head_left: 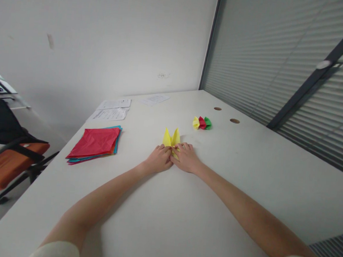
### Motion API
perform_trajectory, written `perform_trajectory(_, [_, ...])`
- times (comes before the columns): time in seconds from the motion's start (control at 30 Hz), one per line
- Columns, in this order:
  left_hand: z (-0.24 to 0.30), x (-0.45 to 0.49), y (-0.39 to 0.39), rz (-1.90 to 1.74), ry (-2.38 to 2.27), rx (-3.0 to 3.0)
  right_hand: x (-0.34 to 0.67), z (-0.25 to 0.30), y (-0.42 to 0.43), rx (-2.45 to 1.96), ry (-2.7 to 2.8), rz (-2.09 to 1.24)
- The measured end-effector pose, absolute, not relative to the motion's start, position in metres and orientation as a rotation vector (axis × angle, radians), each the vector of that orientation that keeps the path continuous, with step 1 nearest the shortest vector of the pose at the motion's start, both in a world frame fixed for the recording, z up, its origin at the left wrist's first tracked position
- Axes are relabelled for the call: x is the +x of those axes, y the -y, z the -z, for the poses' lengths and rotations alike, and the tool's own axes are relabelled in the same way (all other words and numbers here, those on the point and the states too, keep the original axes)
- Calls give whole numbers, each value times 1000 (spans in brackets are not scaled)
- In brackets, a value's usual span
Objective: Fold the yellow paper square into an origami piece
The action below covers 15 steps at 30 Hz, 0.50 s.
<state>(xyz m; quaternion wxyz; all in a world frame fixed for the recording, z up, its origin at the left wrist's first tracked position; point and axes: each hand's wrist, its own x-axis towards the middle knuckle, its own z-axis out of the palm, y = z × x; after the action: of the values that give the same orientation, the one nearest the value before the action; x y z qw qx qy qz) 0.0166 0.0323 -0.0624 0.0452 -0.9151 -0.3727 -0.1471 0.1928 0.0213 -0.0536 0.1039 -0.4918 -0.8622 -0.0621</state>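
Note:
A piece of folded yellow paper [171, 137] stands on the white table, with two pointed flaps sticking up at its far side. My left hand [160, 158] grips its near left part, fingers closed. From the right, my right hand [186, 157] is closed on the same paper, the two hands meeting at its near edge. Fingers cover the lower part of the folds. Beyond my right hand lie three small folded paper pieces in a row: yellow [195, 123], red [202, 123] and green [208, 123].
On the left of the table [142, 227] sits a stack of coloured paper sheets [96, 142], red on top. Printed pages [110, 110] lie behind it. Two round holes [234, 121] mark the right side, near a blind-covered glass partition [259, 64]. An orange-seated chair [15, 165] stands left.

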Motion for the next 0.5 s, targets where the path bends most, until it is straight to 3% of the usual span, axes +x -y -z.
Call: perform_trajectory(0.5, [63,17,-31,386,1154,-2743,218,49,5,-1438,2605,220])
